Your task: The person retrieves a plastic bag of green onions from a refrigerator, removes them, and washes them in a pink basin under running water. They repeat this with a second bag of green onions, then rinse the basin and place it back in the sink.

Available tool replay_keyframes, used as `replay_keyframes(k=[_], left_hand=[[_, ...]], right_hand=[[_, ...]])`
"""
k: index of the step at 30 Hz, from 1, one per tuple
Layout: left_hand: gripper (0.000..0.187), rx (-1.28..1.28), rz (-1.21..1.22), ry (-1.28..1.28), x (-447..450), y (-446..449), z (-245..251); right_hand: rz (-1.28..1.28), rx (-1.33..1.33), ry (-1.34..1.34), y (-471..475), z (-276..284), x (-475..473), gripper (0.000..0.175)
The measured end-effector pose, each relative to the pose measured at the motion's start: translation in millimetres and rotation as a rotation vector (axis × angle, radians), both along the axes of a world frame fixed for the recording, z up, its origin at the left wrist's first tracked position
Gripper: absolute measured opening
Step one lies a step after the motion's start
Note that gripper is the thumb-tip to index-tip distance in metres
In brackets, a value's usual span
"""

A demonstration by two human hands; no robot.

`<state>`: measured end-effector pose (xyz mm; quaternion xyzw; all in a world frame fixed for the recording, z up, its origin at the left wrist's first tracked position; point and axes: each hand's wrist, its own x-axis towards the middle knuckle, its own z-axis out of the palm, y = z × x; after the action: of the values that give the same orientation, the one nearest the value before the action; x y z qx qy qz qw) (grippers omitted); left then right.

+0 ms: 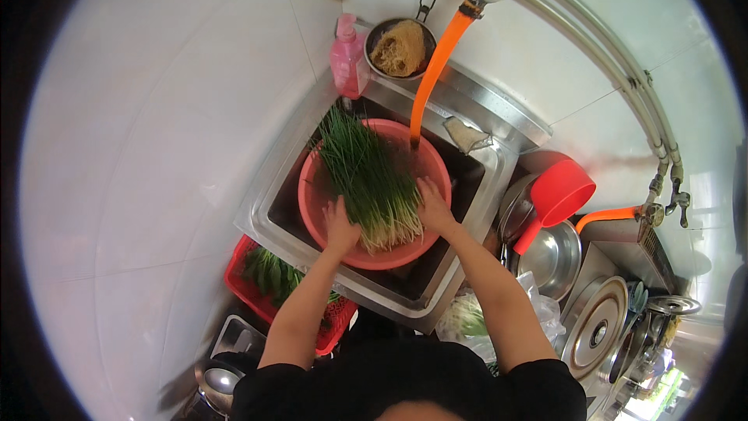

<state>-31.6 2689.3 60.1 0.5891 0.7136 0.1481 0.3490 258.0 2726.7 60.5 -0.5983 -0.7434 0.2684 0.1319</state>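
Note:
A large bunch of long green chives with pale root ends lies in a round pink plastic basin. The basin sits in a stainless steel sink. My left hand is at the left side of the bunch, fingers spread near the pale ends. On the right side, my right hand rests against the stems, some fingertips hidden at the bunch. An orange hose hangs from a valve, its lower end over the far right part of the basin.
Behind the sink stand a pink pump bottle and a pan holding a loofah. A red ladle and metal bowl are at right. A red basket of greens sits lower left; bagged vegetables are lower right.

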Motion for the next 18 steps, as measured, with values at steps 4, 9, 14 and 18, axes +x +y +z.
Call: replay_keyframes(k=[4,9,14,18], left_hand=[[0.117,-0.420,0.896,-0.744,22.4,4.0,-16.3],[0.123,-0.744,1.002,-0.817,60.5,25.3,-49.4],[0.072,-0.857,0.768,-0.927,42.7,33.2,-75.0],[0.051,-0.836,0.967,-0.964,34.2,34.8,-77.6]], right_hand=[[-0.440,-0.255,0.301,9.5,-36.1,-13.3,0.079],[-0.383,-0.344,-0.027,-5.1,-81.5,-70.2,0.099],[-0.279,-0.813,0.387,23.1,-88.4,-52.3,0.074],[-0.455,-0.490,0.273,33.9,-76.6,-40.7,0.073]])
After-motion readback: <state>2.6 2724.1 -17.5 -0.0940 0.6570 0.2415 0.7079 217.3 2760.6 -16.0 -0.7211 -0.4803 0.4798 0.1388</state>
